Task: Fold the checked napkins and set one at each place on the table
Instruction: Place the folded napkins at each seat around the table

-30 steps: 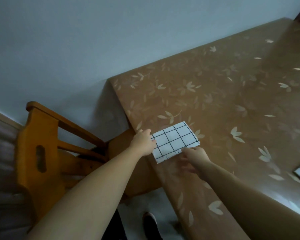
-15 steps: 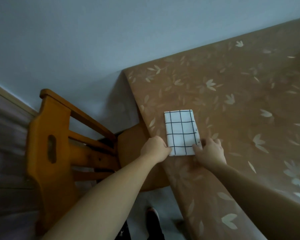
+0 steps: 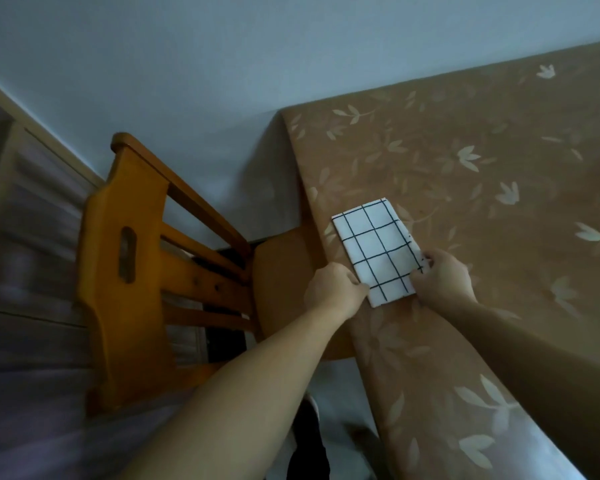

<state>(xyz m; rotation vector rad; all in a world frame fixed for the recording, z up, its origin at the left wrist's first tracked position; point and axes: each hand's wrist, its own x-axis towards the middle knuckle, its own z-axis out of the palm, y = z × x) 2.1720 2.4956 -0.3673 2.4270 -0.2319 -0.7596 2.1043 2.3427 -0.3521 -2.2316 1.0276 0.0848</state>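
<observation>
Tilted toward 11 o'clock since earlier frame: folded napkin [image 3: 374,251], white, dark grid, flat at table [image 3: 499,202] edge. Pinched at 7 o'clock by left hand [image 3: 333,289], 4 o'clock by right hand [image 3: 444,275].

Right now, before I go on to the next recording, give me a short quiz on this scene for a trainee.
1. True or false: the napkin lies folded flat on the table.
2. The left hand and the right hand: which touches the napkin? A only the left; B only the right; C both.
3. Fill in: the wooden chair stands to the ___ of the napkin.
Key: 1 true; 2 C; 3 left.
</observation>
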